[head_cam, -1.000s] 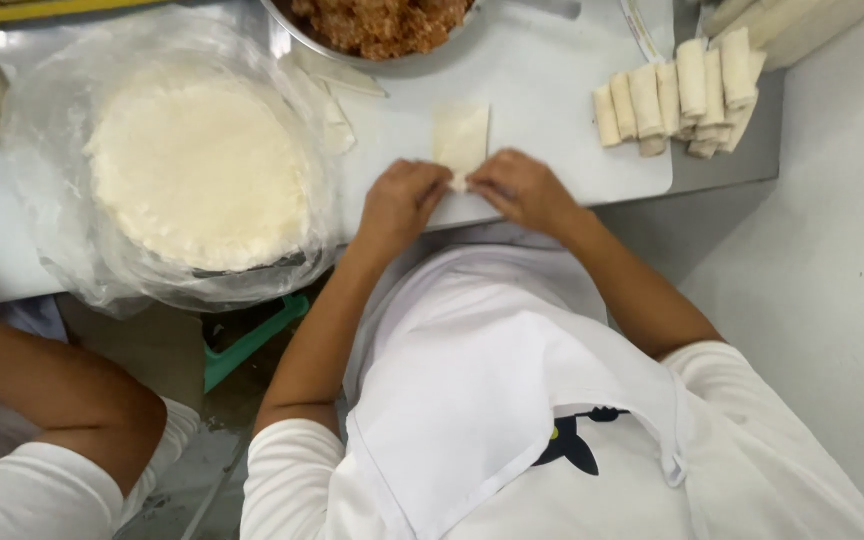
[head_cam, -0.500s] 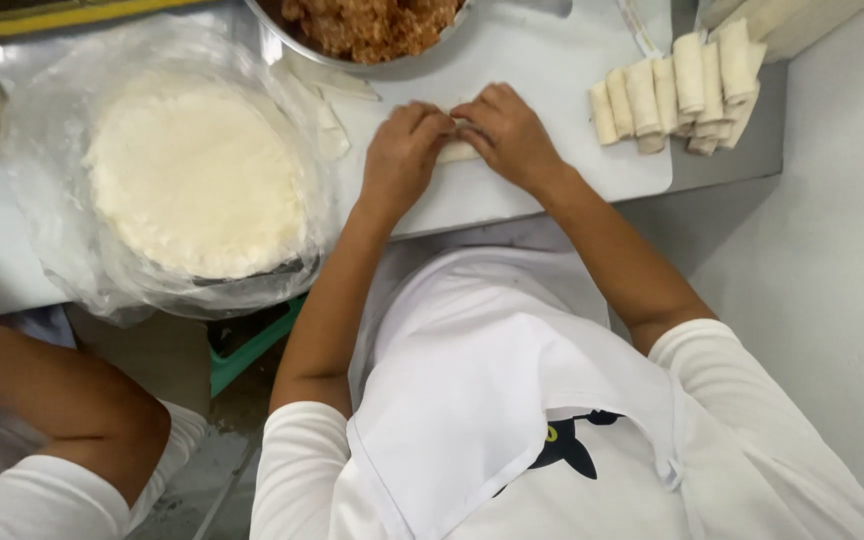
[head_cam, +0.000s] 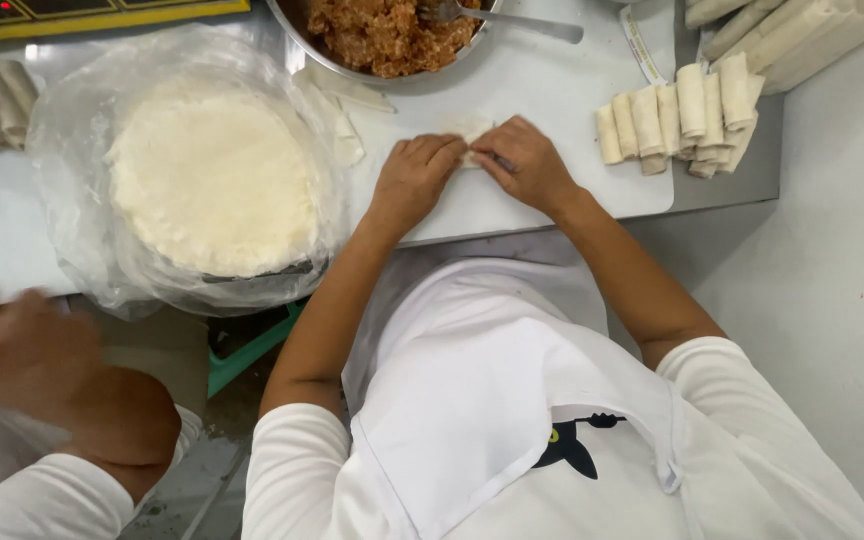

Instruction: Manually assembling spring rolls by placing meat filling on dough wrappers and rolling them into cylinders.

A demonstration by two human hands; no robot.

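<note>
**Both hands pinched on a spring roll wrapper**

While my left hand (head_cam: 414,180) and right hand (head_cam: 524,165) each close their grip on the small wrapper (head_cam: 468,133) between them, it lies flat on the white counter (head_cam: 542,80), just beneath the bowl of minced filling (head_cam: 387,35); finished rolls (head_cam: 677,115) sit right of my grip.

Bowl (head_cam: 352,62) ahead, rolls (head_cam: 674,120) right of hands

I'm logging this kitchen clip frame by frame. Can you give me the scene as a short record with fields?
left hand: pressing on wrapper
right hand: pressing on wrapper
surface: white board
wrapper stack: round, in clear plastic, left of the hands
filling bowl: metal, above the hands, fork inside
finished rolls: piled right of the hands
other person: lower left, blurred
</note>
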